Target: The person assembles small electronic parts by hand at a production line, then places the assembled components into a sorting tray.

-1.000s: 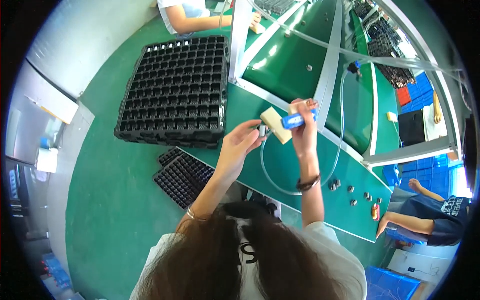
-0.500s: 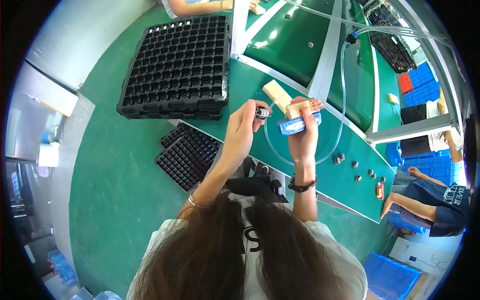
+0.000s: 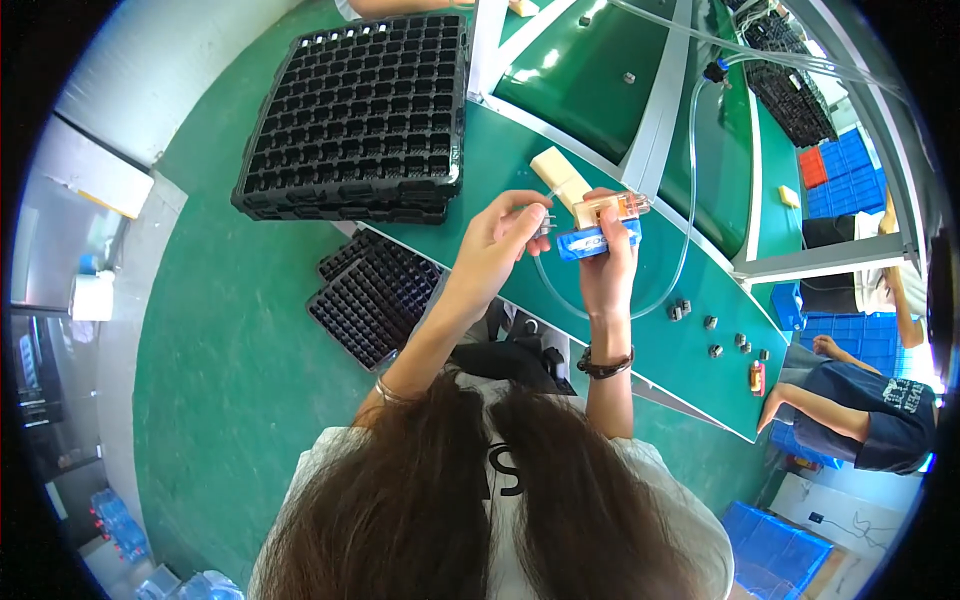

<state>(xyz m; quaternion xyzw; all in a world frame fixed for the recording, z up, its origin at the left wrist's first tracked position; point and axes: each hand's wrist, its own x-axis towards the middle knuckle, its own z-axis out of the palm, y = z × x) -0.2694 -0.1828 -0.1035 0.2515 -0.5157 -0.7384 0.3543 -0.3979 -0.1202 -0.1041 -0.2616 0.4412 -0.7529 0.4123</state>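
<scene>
Assembly reads as mid-step: left hand (image 3: 500,235) pinches a small metal fitting (image 3: 545,222) at the nose of the blue handheld tool with a translucent amber top (image 3: 598,226), not visibly seated; loose small metal parts (image 3: 712,322) wait on the green desk (image 3: 640,300). Right hand (image 3: 607,262) is closed round the tool, raised over the desk, forearm upright. Black cell trays (image 3: 355,110) are stacked to the left.

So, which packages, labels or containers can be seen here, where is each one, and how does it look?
Blue label: on the small tool in the right hand, oblong, with white print.
Blue crates: far right beyond the bench, boxy.
Blue bin: lower right on the floor, rectangular.
Black trays: stacked on the bench, upper left, gridded.
</scene>
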